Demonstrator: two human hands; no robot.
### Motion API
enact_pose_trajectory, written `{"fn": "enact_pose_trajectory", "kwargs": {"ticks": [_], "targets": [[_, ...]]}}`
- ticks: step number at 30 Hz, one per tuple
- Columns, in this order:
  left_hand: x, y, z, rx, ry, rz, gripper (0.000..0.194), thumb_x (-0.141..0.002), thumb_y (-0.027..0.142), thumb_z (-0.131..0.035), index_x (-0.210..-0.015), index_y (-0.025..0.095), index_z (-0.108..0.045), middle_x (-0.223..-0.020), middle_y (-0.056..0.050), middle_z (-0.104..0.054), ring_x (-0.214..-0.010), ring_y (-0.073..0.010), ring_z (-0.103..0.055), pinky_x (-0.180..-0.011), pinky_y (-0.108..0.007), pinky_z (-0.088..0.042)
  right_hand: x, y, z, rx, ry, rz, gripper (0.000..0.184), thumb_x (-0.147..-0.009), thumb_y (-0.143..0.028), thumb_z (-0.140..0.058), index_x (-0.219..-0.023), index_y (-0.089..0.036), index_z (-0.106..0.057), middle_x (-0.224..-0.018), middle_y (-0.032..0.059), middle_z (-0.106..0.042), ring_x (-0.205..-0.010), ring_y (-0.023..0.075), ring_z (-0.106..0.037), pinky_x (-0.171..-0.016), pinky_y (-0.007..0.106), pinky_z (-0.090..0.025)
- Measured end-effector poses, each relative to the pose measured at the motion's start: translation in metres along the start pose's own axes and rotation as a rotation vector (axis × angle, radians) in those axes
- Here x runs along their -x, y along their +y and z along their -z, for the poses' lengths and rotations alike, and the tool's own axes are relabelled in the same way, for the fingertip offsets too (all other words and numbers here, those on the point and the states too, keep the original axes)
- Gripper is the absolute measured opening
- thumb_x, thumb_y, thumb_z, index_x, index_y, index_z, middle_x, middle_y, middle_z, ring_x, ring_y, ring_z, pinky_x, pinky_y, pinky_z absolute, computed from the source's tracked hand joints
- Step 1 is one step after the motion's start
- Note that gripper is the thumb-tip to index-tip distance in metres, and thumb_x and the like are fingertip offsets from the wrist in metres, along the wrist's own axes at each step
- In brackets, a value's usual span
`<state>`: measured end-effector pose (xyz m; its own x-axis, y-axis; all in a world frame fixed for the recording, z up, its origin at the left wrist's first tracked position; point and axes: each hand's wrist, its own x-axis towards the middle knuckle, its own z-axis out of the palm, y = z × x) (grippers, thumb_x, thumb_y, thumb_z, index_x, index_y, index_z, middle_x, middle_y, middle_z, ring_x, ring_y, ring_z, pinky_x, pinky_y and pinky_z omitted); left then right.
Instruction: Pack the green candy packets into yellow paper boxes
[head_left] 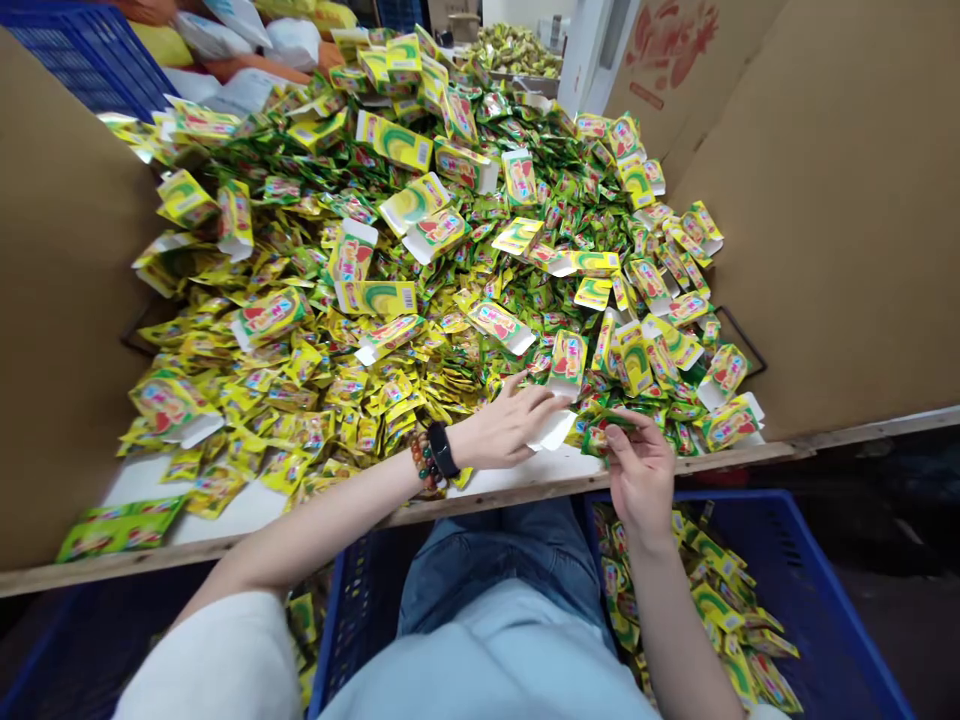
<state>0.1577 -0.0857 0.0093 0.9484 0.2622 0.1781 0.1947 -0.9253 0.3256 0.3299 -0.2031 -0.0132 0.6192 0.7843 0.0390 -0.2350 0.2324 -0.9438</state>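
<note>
My left hand (504,428), with a dark band and beads at the wrist, reaches over the near edge of the pile. Its fingers are stretched out and touch a white carton flap (553,432); whether this flap belongs to the small yellow-green box (568,360) just beyond the fingertips, I cannot tell. Pinched between the thumb and fingers of my right hand (641,465) is a small green packet (596,435), partly hidden by the fingers. Around both hands lie many yellow packets (390,395) and green packets, with open small boxes (501,325) scattered on top.
Cardboard walls (832,220) stand at both sides of the white table (255,500), which has a wooden front edge. Below, a blue crate (817,590) holds filled yellow-green boxes or packets. A green packet strip (124,528) lies front left. Behind are sacks (292,45) and another blue crate (90,55).
</note>
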Motion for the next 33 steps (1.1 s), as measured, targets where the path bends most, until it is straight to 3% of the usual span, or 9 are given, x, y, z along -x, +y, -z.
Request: {"fn": "enact_pose_trajectory", "kwargs": {"ticks": [3, 7, 11, 14, 16, 22, 24, 27, 33], "targets": [[0.012, 0.010, -0.005, 0.011, 0.066, 0.135, 0.074, -0.073, 0.023, -0.060, -0.140, 0.012, -0.032, -0.133, -0.020, -0.051, -0.125, -0.0329, -0.049, -0.103, -0.049, -0.041, 0.007, -0.006, -0.004, 0.070, -0.001, 0.071, 0.021, -0.075, -0.029, -0.079, -0.094, -0.024, -0.072, -0.086, -0.0012, -0.072, -0.073, 0.0108, -0.065, -0.068, 0.023, -0.051], [0.026, 0.030, -0.017, -0.020, 0.199, 0.358, 0.057, -0.072, 0.019, -0.062, -0.126, 0.015, -0.045, -0.114, -0.013, -0.060, -0.102, -0.0264, -0.060, -0.084, -0.038, -0.050, 0.017, -0.013, -0.009, 0.187, -0.072, 0.254, 0.018, -0.081, -0.023, -0.074, -0.099, -0.025, -0.072, -0.092, 0.0005, -0.073, -0.078, 0.0142, -0.068, -0.070, 0.026, -0.054], [0.035, 0.054, -0.034, -0.099, 0.378, 0.476, 0.050, -0.070, 0.017, -0.062, -0.118, 0.016, -0.051, -0.097, -0.008, -0.063, -0.088, -0.0246, -0.063, -0.074, -0.035, -0.051, 0.018, -0.022, -0.009, 0.400, -0.326, 0.397, 0.011, -0.087, -0.018, -0.065, -0.092, -0.026, -0.072, -0.096, 0.0023, -0.072, -0.096, 0.0191, -0.067, -0.084, 0.033, -0.054], [0.036, 0.066, -0.051, -0.137, 0.475, 0.493, 0.047, -0.071, 0.017, -0.062, -0.117, 0.015, -0.051, -0.092, -0.008, -0.064, -0.081, -0.0242, -0.063, -0.068, -0.034, -0.050, 0.015, -0.030, -0.007, 0.618, -0.551, 0.352, 0.014, -0.091, -0.018, -0.059, -0.092, -0.025, -0.071, -0.095, 0.0036, -0.070, -0.094, 0.0192, -0.066, -0.083, 0.033, -0.054], [0.035, 0.072, -0.063, -0.131, 0.515, 0.480, 0.049, -0.072, 0.017, -0.062, -0.120, 0.014, -0.050, -0.092, -0.009, -0.065, -0.081, -0.0248, -0.063, -0.067, -0.035, -0.051, 0.015, -0.033, -0.009, 0.727, -0.603, 0.353, 0.016, -0.092, -0.018, -0.057, -0.093, -0.024, -0.071, -0.097, 0.0049, -0.066, -0.091, 0.0191, -0.065, -0.080, 0.032, -0.055], [0.030, 0.077, -0.093, 0.126, 0.704, 0.504, 0.050, -0.076, 0.019, -0.062, -0.124, 0.017, -0.047, -0.098, -0.009, -0.066, -0.086, -0.0224, -0.066, -0.074, -0.034, -0.055, 0.032, -0.016, -0.021, 0.870, -0.354, 0.617, 0.029, -0.089, -0.017, -0.062, -0.118, -0.024, -0.062, -0.097, 0.0058, -0.066, -0.089, 0.0201, -0.067, -0.079, 0.034, -0.057], [0.032, 0.076, -0.100, 0.231, 0.804, 0.502, 0.052, -0.077, 0.021, -0.064, -0.125, 0.018, -0.047, -0.103, -0.009, -0.066, -0.092, -0.0215, -0.067, -0.079, -0.033, -0.056, 0.039, -0.004, -0.024, 0.835, -0.278, 0.743, 0.029, -0.088, -0.016, -0.064, -0.115, -0.024, -0.060, -0.092, 0.0040, -0.068, -0.085, 0.0197, -0.068, -0.078, 0.033, -0.057], [0.037, 0.075, -0.108, 0.283, 0.913, 0.483, 0.050, -0.076, 0.022, -0.065, -0.124, 0.019, -0.049, -0.107, -0.009, -0.067, -0.096, -0.0204, -0.067, -0.082, -0.033, -0.057, 0.046, 0.009, -0.028, 0.804, -0.277, 0.892, 0.028, -0.087, -0.011, -0.063, -0.111, -0.024, -0.060, -0.086, 0.0027, -0.070, -0.081, 0.0191, -0.069, -0.075, 0.033, -0.058], [0.038, 0.078, -0.112, 0.253, 0.998, 0.515, 0.043, -0.083, 0.016, -0.057, -0.125, 0.019, -0.050, -0.107, -0.008, -0.068, -0.096, -0.0184, -0.068, -0.083, -0.032, -0.059, 0.058, 0.011, -0.034, 0.880, -0.278, 0.890, 0.018, -0.087, -0.011, -0.064, -0.100, -0.023, -0.064, -0.083, 0.0023, -0.074, -0.078, 0.0189, -0.069, -0.079, 0.038, -0.052]]}}
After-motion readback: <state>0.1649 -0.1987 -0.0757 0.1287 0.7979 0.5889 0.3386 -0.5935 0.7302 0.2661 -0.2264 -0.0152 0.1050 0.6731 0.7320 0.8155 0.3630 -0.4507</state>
